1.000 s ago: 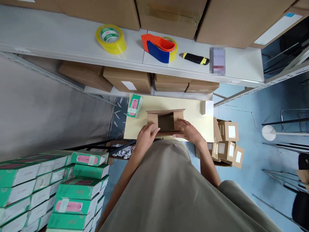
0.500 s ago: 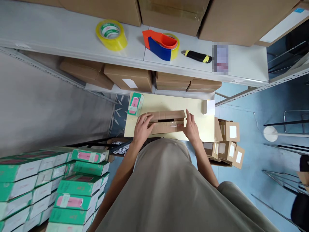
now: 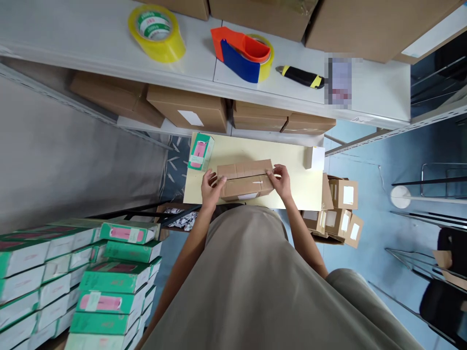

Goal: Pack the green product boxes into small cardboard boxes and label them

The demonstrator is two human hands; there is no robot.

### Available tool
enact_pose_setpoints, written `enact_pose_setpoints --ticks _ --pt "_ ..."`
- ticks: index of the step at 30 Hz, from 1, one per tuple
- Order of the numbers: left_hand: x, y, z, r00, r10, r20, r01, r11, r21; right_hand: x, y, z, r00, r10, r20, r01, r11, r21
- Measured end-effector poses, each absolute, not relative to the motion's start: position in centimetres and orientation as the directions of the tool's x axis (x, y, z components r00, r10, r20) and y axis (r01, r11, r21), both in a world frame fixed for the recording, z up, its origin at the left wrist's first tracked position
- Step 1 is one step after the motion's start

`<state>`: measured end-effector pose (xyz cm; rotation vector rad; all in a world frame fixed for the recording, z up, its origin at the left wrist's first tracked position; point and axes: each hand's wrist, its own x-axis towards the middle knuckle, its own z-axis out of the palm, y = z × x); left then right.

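A small brown cardboard box (image 3: 248,186) lies on the pale yellow table (image 3: 292,194), its two top flaps folded down so that only a narrow seam shows between them. My left hand (image 3: 211,189) grips the left end, thumb on the top corner. At the opposite end my right hand (image 3: 281,182) holds the box, with its thumb on the top near the seam. Behind my left hand a green and white box with a pink bottle picture (image 3: 199,151) stands on the table. A small white box (image 3: 315,158) sits at the table's right side.
On the grey shelf (image 3: 197,73) lie a yellow tape roll (image 3: 156,34), an orange and blue tape dispenser (image 3: 241,53) and a utility knife (image 3: 302,77). Stacked green boxes (image 3: 105,279) stand at lower left. Several cardboard boxes (image 3: 343,193) are on the right.
The box's top flaps have come down, closing the dark gap between them to a thin seam. Both hands now grip its ends, and the box is slightly turned. The camera view has shifted.
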<state>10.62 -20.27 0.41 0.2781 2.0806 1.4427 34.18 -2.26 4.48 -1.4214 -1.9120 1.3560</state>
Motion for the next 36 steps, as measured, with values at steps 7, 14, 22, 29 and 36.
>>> enact_pose_setpoints --ticks 7,14,22,29,36 --pt "8.7 -19.2 -1.2 -0.494 0.533 -0.687 -0.468 0.503 0.727 33.5 -0.2 3.4 -0.485 0.747 -0.455 0.467 -0.218 -0.857" --pt "9.5 -20.4 0.1 -0.518 0.539 -0.665 -0.327 0.594 0.735 36.0 -2.0 4.7 -0.5 0.651 -0.571 0.488 -0.333 -0.807" --pt "9.3 -15.2 0.9 -0.53 0.685 -0.501 -0.161 0.499 0.852 37.4 -3.2 3.3 -0.336 0.765 -0.549 0.407 -0.408 -0.817" --pt "6.2 -11.6 3.0 -0.583 0.765 -0.275 -0.047 0.306 0.951 34.3 0.2 5.2 -0.358 0.895 -0.266 0.398 -0.111 -0.911" --pt "7.2 -15.5 1.1 -0.64 0.69 -0.338 -0.133 0.334 0.933 33.7 -1.4 5.2 -0.43 0.855 -0.289 0.352 -0.136 -0.926"
